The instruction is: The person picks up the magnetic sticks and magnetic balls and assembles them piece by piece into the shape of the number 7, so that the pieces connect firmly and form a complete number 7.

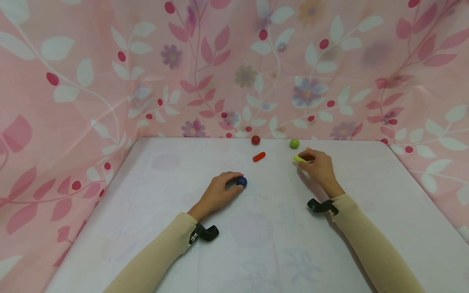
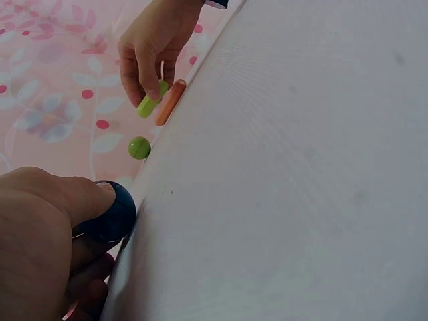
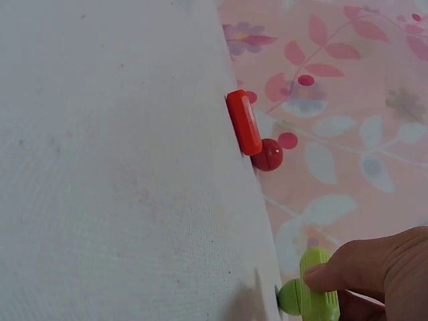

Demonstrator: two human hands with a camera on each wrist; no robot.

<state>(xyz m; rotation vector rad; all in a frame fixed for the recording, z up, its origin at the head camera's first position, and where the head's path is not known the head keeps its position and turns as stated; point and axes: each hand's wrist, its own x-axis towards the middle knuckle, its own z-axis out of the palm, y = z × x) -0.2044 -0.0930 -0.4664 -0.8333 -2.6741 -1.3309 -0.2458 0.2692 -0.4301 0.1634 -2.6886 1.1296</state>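
My left hand [image 1: 217, 192] holds a dark blue ball [image 1: 242, 181] between thumb and fingers, low over the middle of the white table. In the left wrist view the thumb presses on the near side of the blue ball [image 2: 115, 212]. Farther back on the right, my right hand [image 1: 319, 167] pinches a short yellow-green stick [image 1: 300, 159] with ridged sides. An orange stick [image 2: 171, 102] lies just beyond that hand, mostly hidden by it in the head view. A green ball [image 1: 294, 143] is close by, partly behind the yellow-green stick [image 3: 318, 287] in the right wrist view.
Near the table's back edge sits a red ball [image 1: 255, 140], with a short red stick [image 1: 259, 156] lying in front of it. A pink flowered cloth [image 1: 234, 73] hangs behind the white table [image 1: 165, 162] and along its sides.
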